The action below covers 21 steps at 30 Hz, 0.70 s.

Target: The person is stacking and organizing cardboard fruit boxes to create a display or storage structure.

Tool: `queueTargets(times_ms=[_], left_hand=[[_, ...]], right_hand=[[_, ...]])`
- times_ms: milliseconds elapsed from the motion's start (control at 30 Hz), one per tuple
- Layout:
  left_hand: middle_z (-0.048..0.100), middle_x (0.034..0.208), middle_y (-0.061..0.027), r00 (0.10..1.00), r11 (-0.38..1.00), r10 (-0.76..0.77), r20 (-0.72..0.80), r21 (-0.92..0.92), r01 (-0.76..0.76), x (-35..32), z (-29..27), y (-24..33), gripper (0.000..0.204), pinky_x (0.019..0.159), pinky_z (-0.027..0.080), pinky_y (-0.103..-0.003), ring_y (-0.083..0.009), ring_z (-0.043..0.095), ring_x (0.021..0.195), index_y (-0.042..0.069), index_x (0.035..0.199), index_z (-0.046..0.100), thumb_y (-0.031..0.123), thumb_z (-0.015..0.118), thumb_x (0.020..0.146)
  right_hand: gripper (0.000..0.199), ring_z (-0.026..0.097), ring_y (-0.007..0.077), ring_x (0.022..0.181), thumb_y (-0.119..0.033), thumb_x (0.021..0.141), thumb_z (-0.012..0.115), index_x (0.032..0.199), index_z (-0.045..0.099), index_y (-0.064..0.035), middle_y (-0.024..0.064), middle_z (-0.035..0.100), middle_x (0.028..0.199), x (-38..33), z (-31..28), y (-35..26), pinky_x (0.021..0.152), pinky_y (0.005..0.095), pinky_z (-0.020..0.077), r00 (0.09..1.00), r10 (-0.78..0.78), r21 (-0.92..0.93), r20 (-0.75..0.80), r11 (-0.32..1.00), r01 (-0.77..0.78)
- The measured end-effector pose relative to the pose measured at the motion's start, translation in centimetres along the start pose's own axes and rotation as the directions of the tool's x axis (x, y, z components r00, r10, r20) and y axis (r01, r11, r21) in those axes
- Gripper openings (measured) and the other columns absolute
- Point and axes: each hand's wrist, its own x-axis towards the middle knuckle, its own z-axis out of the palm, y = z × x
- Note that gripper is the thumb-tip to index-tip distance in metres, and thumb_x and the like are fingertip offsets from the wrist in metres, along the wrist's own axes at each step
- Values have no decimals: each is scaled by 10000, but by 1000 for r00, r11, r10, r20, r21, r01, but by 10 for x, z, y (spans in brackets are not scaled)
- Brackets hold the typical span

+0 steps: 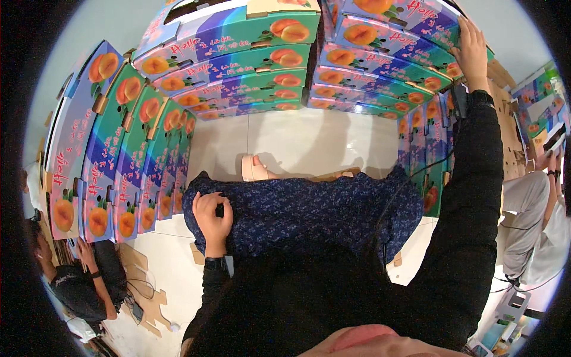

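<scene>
My left hand (pixel 213 218) rests on the dark blue patterned skirt (pixel 309 214) over my left knee. Its fingers are curled and the thumb bends in toward them; anything between the fingertips is hidden. Reaching far to the right, my right hand (pixel 473 52) lies at the edge of the top fruit carton (pixel 410 21) of the back right stack. Its fingers are stretched out and touch the carton. These cartons are purple, blue and green with printed orange fruit. Beside that stack, another pile of cartons (pixel 273 30) stands at the back, its top one with an opening.
A leaning row of similar cartons (pixel 113 160) stands at my left, and more cartons (pixel 422 128) sit below my right arm. Flattened cardboard pieces (pixel 146 297) and cables lie on the tiled floor (pixel 279 137). Other people sit at far left (pixel 80 285) and far right (pixel 529 208).
</scene>
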Motion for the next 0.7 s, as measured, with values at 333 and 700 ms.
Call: queueTargets(times_ms=[333, 700], left_hand=[[639, 839, -79, 1000, 1000, 6, 0, 17, -6, 1, 4, 1, 50, 1015, 326, -464, -248, 611, 883, 70, 734, 588, 99, 622, 755], [637, 835, -75, 999, 1000, 26, -42, -16, -27, -4, 2, -3, 50, 1009, 330, -474, -250, 610, 883, 73, 750, 588, 103, 628, 749]], right_hand=[[653, 490, 315, 1143, -104, 679, 674, 1275, 416, -36, 148, 515, 1239, 7, -13, -21, 918, 418, 437, 998, -7, -313, -54, 950, -10], [162, 571, 170, 729, -119, 723, 655, 843, 602, -24, 87, 590, 834, -81, 9, -92, 696, 302, 465, 568, 808, 723, 161, 296, -625]])
